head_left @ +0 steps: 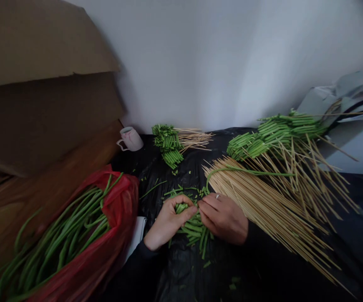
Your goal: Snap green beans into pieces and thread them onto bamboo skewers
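Observation:
My left hand [168,222] is curled round a small bunch of cut green bean pieces [181,207], thumb and fingers closed on them. My right hand [223,217], with a ring on one finger, is closed and touches the same bunch from the right. One long uncut bean [247,171] arcs out from under the right hand's fingers and lies across the skewers; whether the hand grips it is hidden. More cut pieces [197,233] lie in a loose heap under and between both hands on black plastic sheeting [181,268].
A big pile of bamboo skewers [272,201] fans out to the right. Skewered bean bundles [272,134] lie at the back right, another bundle [170,144] at the back centre. A red bag of long beans [83,235] sits left. A white mug [131,139] and cardboard boxes [43,84] stand behind.

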A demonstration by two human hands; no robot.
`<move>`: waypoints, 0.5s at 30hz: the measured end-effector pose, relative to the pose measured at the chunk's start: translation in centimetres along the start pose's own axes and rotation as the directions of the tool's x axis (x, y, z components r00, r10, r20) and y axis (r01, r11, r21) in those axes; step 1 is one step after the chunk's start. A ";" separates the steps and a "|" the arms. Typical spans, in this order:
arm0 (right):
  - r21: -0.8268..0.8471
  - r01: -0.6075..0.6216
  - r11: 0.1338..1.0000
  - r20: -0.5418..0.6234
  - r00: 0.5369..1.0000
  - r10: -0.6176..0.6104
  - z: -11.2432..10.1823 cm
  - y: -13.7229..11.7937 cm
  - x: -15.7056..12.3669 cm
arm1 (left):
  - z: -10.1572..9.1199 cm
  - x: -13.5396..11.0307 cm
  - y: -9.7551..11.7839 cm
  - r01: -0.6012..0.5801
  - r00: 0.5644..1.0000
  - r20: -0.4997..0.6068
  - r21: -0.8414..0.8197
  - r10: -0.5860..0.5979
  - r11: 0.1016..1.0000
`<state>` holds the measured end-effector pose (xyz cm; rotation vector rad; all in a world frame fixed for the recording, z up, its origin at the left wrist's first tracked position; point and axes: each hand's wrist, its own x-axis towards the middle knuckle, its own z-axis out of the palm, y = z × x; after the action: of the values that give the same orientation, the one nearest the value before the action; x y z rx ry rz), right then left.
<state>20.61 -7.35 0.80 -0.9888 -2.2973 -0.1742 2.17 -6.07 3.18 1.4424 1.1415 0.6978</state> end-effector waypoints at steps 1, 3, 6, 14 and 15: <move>-0.006 -0.009 1.000 -0.013 1.000 0.009 0.0 0.0 0.0 | 0.0 0.0 0.1 -0.009 1.000 0.002 0.007 0.009 1.000; -0.014 -0.025 1.000 -0.028 0.999 0.025 0.1 -0.1 0.1 | 0.1 0.0 0.1 -0.011 1.000 0.004 0.001 0.011 1.000; -0.043 -0.026 0.999 -0.033 0.999 0.024 0.2 -0.3 0.2 | 0.1 0.1 0.1 -0.002 1.000 0.014 -0.007 0.002 1.000; 0.381 -0.358 0.853 0.083 0.932 0.354 0.1 -1.6 0.3 | 0.0 -0.1 0.0 -0.011 0.993 0.117 -0.041 0.016 0.999; 0.472 -0.418 0.776 0.146 0.906 0.398 0.0 -1.7 0.4 | 0.0 -0.1 -0.1 -0.025 0.992 0.123 -0.038 0.029 0.999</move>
<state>19.27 -8.30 1.27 -1.1793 -1.9394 0.5963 2.15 -6.15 3.14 1.4521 1.0108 0.6365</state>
